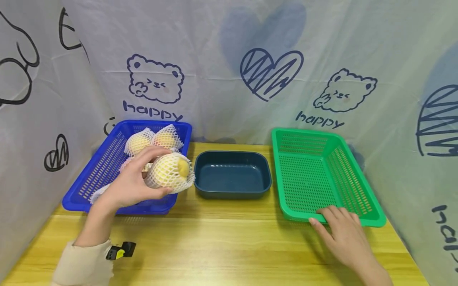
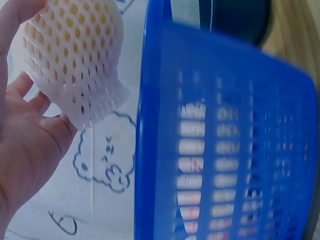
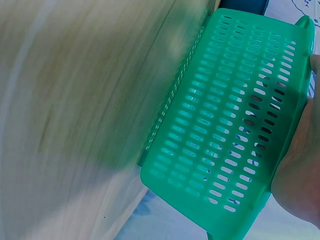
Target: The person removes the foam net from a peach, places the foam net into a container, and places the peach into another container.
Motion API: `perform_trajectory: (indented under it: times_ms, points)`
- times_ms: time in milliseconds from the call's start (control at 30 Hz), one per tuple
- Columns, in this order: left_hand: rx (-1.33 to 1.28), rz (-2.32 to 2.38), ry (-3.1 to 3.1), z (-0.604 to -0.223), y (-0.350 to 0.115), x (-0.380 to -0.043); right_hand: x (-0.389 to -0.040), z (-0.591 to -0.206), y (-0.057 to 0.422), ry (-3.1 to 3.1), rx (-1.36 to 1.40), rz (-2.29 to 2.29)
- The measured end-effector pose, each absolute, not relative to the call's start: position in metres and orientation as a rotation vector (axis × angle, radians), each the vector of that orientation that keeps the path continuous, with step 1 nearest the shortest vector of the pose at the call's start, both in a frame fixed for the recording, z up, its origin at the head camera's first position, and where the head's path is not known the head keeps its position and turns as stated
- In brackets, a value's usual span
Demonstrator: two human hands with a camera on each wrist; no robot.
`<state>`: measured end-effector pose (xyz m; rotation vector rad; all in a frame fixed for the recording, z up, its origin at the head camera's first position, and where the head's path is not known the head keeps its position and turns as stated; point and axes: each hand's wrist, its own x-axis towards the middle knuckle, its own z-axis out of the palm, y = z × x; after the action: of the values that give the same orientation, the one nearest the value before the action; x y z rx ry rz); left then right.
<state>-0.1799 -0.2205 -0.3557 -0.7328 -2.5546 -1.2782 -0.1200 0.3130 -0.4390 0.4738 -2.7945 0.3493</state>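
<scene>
My left hand (image 1: 130, 182) grips a round yellow fruit (image 1: 171, 171) in a white foam net, held above the right side of the blue basket (image 1: 91, 167). Close up in the left wrist view, the net sleeve (image 2: 75, 55) wraps the fruit, with fingers and thumb around it. More foam-netted fruits (image 1: 139, 142) lie in the blue basket, some hidden behind the hand and wrist. My right hand (image 1: 343, 234) holds the front rim of the green basket (image 1: 304, 182), its fingers over the rim and the thumb at the outer side. No fruit shows inside the green basket.
A dark blue rectangular tub (image 1: 232, 194) stands between the two baskets on the wooden table (image 1: 229, 242). White cloth (image 1: 222, 95) with drawn bears and hearts hangs behind and at both sides. A black device (image 1: 121, 251) is at the left cuff.
</scene>
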Motion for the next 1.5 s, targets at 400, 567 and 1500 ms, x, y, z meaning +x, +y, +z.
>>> perform_trajectory:
  times_ms: [400, 567, 1500]
  points:
    - [-1.011, -1.379, -2.559, -0.369, -0.167, -0.170, -0.120, -0.439, 0.313, -2.789, 0.477, 0.349]
    - [-1.099, -1.414, -2.569, -0.381, -0.147, -0.172, -0.119, -0.439, 0.313, -2.789, 0.473, 0.354]
    - [-1.413, -1.368, -2.766, -0.442, -0.106, -0.185, -0.118, -0.439, 0.312, -2.800, 0.452, 0.343]
